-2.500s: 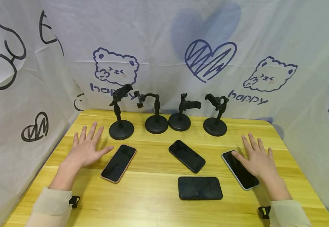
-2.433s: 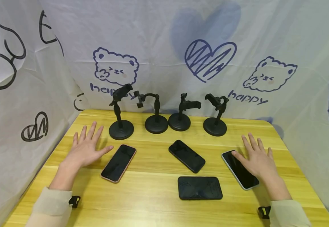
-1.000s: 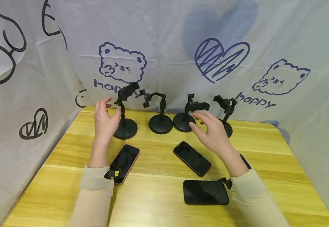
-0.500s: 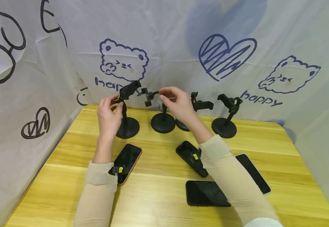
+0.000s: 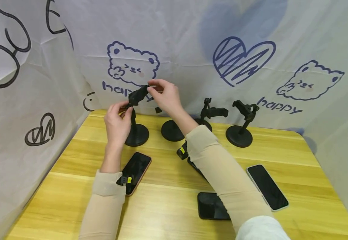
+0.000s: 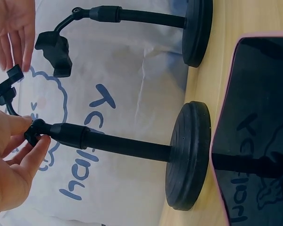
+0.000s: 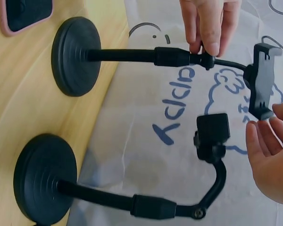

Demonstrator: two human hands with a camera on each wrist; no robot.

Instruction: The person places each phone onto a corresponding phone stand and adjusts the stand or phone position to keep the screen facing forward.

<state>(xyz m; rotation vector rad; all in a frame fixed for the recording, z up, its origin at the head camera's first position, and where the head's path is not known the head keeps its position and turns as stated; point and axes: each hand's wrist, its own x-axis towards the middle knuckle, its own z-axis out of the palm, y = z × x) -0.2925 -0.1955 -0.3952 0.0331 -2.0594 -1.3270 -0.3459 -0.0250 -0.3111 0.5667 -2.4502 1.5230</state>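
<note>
Wood-grain table, doodled cloth behind — left hand pinching black stand, right hand at clamp, grip unclear

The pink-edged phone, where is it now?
In the head view, the pink-edged phone lies on the left of the table, nearer the person than the leftmost stand, partly hidden by the left wrist camera.

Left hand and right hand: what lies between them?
The thin neck and black clamp of the leftmost stand, plainest in the right wrist view; the left hand pinches the joint, the right hand is at the clamp's far end.
</note>
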